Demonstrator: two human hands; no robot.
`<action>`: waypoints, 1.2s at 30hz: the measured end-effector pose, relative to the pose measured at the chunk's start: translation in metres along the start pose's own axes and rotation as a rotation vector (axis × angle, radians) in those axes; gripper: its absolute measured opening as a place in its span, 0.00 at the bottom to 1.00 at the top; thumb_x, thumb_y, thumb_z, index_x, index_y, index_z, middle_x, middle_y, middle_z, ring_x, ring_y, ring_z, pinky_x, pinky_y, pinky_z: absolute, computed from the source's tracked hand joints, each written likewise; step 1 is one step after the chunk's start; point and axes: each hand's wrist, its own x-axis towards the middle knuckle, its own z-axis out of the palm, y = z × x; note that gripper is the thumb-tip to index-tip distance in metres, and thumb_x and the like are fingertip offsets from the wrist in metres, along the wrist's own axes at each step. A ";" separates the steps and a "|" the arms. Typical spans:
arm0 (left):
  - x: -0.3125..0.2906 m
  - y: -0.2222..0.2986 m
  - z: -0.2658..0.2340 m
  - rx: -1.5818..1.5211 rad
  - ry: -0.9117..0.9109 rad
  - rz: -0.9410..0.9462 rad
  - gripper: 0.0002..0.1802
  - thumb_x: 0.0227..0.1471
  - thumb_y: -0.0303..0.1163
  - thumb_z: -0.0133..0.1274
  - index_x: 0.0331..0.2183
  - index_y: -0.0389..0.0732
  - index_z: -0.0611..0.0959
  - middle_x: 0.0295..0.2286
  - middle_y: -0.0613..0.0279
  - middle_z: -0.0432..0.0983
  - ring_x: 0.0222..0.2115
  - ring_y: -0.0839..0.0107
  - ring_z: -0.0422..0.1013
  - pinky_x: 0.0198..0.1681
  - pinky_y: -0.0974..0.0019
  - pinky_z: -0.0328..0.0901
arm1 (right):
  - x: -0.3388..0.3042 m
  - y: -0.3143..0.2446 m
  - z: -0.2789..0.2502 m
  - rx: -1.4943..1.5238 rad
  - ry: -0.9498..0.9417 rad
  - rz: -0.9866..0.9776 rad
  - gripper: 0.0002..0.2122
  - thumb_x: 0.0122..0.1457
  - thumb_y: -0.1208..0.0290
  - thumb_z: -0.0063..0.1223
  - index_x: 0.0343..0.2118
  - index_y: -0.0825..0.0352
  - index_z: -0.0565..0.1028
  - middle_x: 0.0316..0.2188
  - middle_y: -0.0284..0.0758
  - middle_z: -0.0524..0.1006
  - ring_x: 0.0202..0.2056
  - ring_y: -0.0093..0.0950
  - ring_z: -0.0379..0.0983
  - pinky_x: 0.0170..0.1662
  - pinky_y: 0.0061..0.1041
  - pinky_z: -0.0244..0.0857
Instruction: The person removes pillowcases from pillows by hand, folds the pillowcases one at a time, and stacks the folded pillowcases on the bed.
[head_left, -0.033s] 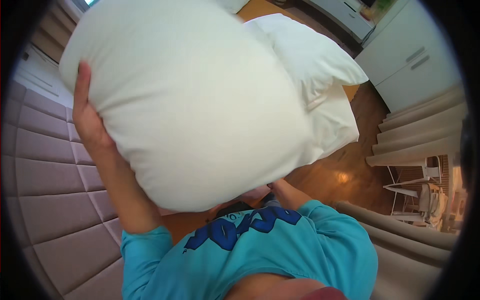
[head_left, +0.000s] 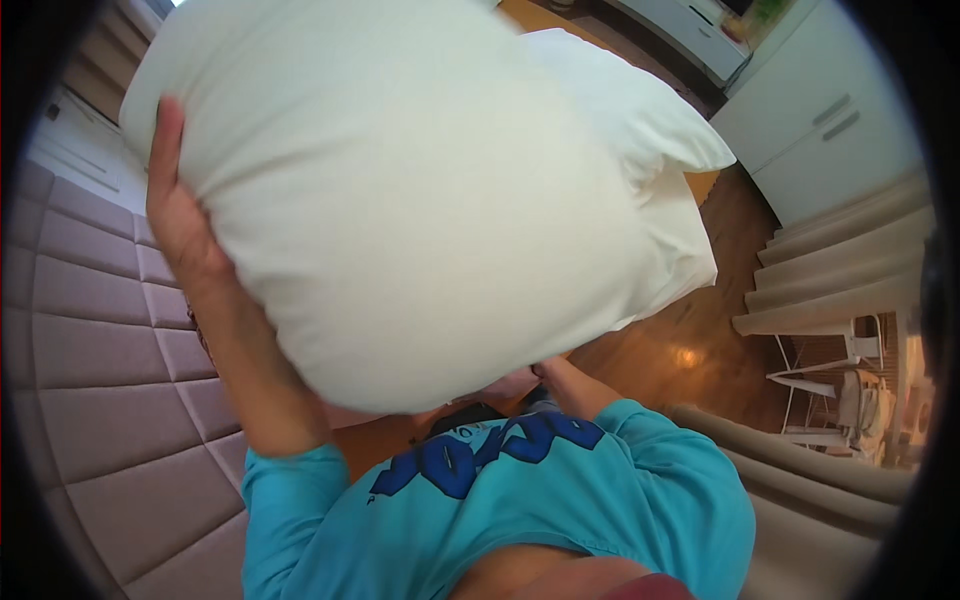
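Note:
A large, plump white pillow (head_left: 420, 200) fills the middle of the view, held up in front of my chest. My left hand (head_left: 185, 210) grips its left edge, with the thumb lying on the near face and the other fingers hidden behind. Below the pillow's lower right edge my right forearm (head_left: 580, 385) shows, but the pillow covers my right hand. Behind the pillow on the right, another white pillow (head_left: 630, 100) lies partly hidden, with a white corner of cloth (head_left: 685, 240) under it.
On the left runs a padded mauve panel (head_left: 110, 350) with stitched squares. Wooden floor (head_left: 690, 355) lies to the right, beside beige curtains (head_left: 840, 270) and a white folding rack (head_left: 820, 380). White cabinets (head_left: 820, 110) stand at the far right.
The big pillow has shifted slightly up and to the right, covering more of the pillow behind it. My left hand has risen a little with it.

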 end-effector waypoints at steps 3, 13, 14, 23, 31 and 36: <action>0.024 -0.041 0.051 0.317 0.174 0.475 0.33 0.50 0.45 0.58 0.50 0.32 0.72 0.42 0.55 0.76 0.43 0.63 0.72 0.50 0.62 0.65 | -0.006 -0.008 0.005 -0.039 -0.063 0.078 0.12 0.44 0.69 0.62 0.33 0.66 0.80 0.33 0.34 0.79 0.33 0.25 0.74 0.39 0.27 0.69; 0.069 -0.337 0.017 1.085 0.102 -0.160 0.55 0.41 0.31 0.65 0.63 0.46 0.47 0.51 0.36 0.60 0.53 0.44 0.61 0.57 0.55 0.58 | 0.014 -0.004 -0.020 -0.216 -0.179 0.245 0.13 0.45 0.65 0.62 0.33 0.65 0.79 0.30 0.35 0.78 0.28 0.30 0.76 0.32 0.27 0.71; 0.062 -0.348 0.005 1.182 -0.046 -0.109 0.54 0.41 0.31 0.65 0.63 0.51 0.50 0.51 0.35 0.62 0.53 0.44 0.61 0.56 0.55 0.58 | 0.022 0.005 -0.023 -0.209 -0.146 0.209 0.13 0.45 0.65 0.62 0.33 0.66 0.79 0.31 0.35 0.78 0.29 0.30 0.76 0.34 0.28 0.72; -0.018 -0.274 -0.116 1.519 0.160 0.090 0.45 0.35 0.33 0.67 0.57 0.46 0.66 0.48 0.46 0.65 0.51 0.51 0.62 0.52 0.51 0.61 | 0.004 -0.012 -0.028 -0.140 -0.112 0.209 0.12 0.45 0.68 0.63 0.33 0.66 0.78 0.31 0.35 0.78 0.33 0.30 0.76 0.38 0.30 0.71; -0.099 -0.195 -0.341 2.485 0.731 -0.573 0.45 0.50 0.40 0.56 0.63 0.46 0.50 0.64 0.47 0.38 0.63 0.45 0.41 0.56 0.33 0.49 | -0.024 -0.040 0.019 -0.186 -0.200 0.065 0.11 0.48 0.68 0.60 0.34 0.68 0.78 0.32 0.36 0.79 0.35 0.29 0.75 0.42 0.30 0.70; -0.097 -0.150 -0.371 1.801 0.717 -0.347 0.08 0.45 0.27 0.54 0.32 0.42 0.77 0.35 0.54 0.78 0.40 0.52 0.72 0.40 0.47 0.65 | -0.014 -0.043 0.036 -0.904 0.566 -0.501 0.22 0.44 0.75 0.62 0.45 0.70 0.72 0.40 0.40 0.75 0.43 0.34 0.72 0.48 0.30 0.66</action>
